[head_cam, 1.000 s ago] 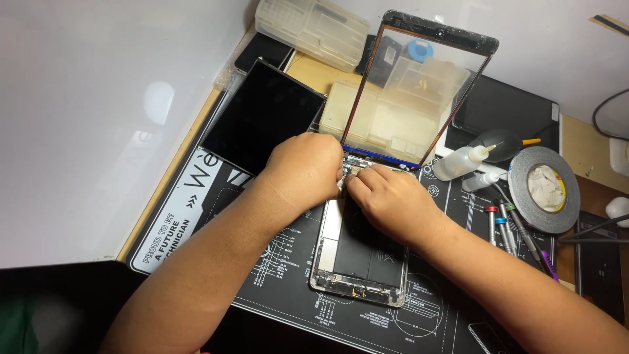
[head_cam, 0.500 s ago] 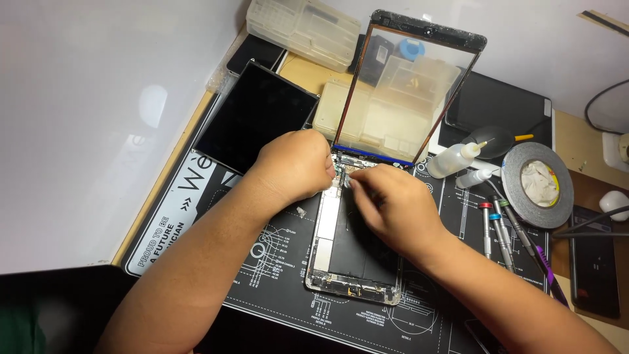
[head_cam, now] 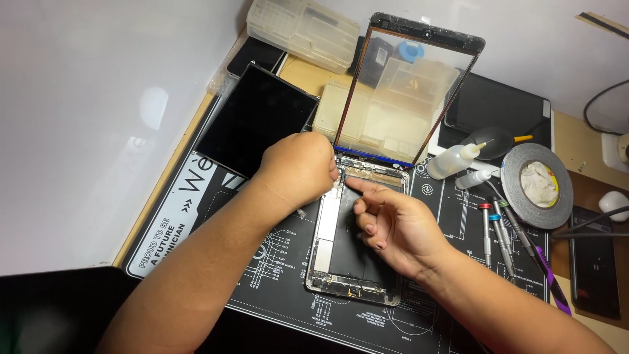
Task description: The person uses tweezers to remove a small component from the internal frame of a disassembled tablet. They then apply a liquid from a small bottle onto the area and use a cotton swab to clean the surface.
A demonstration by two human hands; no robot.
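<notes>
While left hand (head_cam: 298, 170) curls closed on opened tablet (head_cam: 354, 242), right hand (head_cam: 396, 226) points; fingers loose.

Tape roll (head_cam: 537, 185) right of tablet (head_cam: 350, 252)

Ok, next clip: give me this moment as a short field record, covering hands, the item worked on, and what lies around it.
setting: black repair mat on a workbench
item: opened tablet body, its glass front panel tilted up at the far edge
left hand: left hand at the body's top left corner, fingers curled; grip contents hidden
right hand: right hand over the body, forefinger pointing at the top edge, holding nothing visible
nearby: dark screen panel; tape roll; squeeze bottle; screwdrivers
</notes>
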